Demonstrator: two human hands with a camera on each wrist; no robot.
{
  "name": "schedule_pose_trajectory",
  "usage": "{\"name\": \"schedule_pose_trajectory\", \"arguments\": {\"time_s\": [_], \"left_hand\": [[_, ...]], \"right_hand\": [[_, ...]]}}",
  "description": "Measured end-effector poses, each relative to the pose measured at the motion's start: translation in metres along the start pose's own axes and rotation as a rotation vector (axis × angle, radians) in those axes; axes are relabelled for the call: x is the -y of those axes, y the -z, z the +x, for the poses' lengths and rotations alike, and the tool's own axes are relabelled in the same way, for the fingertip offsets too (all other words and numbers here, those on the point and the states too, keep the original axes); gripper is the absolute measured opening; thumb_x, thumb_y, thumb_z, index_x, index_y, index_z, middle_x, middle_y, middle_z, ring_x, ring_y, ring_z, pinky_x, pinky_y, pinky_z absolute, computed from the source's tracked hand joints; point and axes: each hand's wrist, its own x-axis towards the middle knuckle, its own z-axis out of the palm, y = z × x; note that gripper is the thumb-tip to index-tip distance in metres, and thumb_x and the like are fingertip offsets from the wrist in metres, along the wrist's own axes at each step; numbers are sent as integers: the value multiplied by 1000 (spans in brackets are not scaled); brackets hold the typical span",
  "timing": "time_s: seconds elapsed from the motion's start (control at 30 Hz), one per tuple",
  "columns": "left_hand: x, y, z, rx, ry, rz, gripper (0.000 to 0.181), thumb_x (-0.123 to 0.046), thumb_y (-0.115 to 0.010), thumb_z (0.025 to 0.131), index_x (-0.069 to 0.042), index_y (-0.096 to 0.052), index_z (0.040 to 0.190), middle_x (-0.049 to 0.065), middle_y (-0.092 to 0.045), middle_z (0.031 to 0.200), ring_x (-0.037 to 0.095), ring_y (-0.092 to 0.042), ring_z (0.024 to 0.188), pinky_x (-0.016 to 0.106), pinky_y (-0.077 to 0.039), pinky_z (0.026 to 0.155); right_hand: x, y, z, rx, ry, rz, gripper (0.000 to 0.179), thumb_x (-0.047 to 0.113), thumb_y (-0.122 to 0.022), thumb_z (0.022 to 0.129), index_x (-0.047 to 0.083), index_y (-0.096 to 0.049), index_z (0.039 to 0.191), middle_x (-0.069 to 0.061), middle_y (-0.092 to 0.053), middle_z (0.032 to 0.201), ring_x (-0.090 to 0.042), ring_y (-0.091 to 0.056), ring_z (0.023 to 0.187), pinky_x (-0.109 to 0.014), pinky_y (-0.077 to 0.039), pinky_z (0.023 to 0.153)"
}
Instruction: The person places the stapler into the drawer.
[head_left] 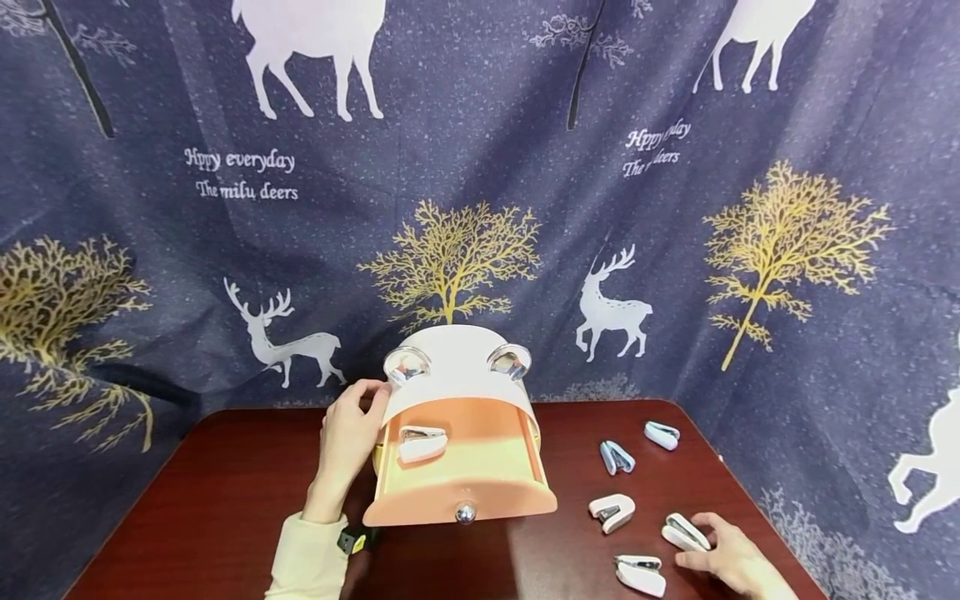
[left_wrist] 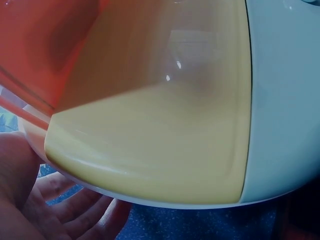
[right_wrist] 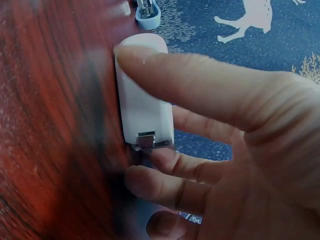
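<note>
My left hand (head_left: 352, 429) rests against the left side of a white storage box (head_left: 457, 358) with an orange drawer (head_left: 495, 500) pulled out. In the left wrist view, its fingers (left_wrist: 75, 207) lie along the outer edge of the box's yellow section (left_wrist: 175, 145). A white stapler (head_left: 422, 444) lies inside the drawer, at the left. At the table's right, my right hand (head_left: 723, 554) pinches another white stapler (head_left: 685, 533). The right wrist view shows the thumb (right_wrist: 190, 85) across this stapler and fingers on its far side.
Two more white staplers, one upper (head_left: 612, 512) and one lower (head_left: 640, 575), lie left of my right hand. Farther back are two bluish staplers, a near one (head_left: 617, 457) and a far one (head_left: 662, 435). A patterned dark-blue cloth (head_left: 480, 167) hangs behind the brown table (head_left: 225, 492).
</note>
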Motion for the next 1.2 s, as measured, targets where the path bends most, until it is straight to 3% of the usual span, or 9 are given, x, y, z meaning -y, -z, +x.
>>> {"name": "schedule_pose_trajectory", "arguments": {"time_s": [0.4,0.67,0.9,1.2], "left_hand": [[1,0,0,3,-6,4,34,-49,-54,96,-23,-71,109,-1,-69,94,20,-65,85,46,-46,72],[2,0,0,-4,-20,4,31,-48,-55,96,-23,-71,107,-1,-69,94,19,-65,84,45,-47,71],[2,0,0,-13,-29,4,29,-46,-56,96,-23,-71,106,-1,-69,92,18,-65,83,45,-47,71],[1,1,0,-2,-23,0,31,-46,-55,96,-22,-71,108,-1,-69,92,18,-65,83,45,-47,71]], "right_hand": [[0,-4,3,-16,-101,-6,44,21,-80,78,3,-53,106,-2,-55,79,-19,-49,69,-35,-38,66],[3,-7,3,-72,-51,-48,47,19,-81,76,2,-56,112,0,-53,77,-17,-48,68,-35,-38,65],[8,-10,4,-126,-45,-89,36,19,-82,74,6,-61,100,1,-51,73,-17,-47,65,-34,-37,63],[8,-7,4,-145,-36,-117,38,22,-83,74,7,-61,101,2,-52,69,-15,-48,64,-34,-38,64]]}}
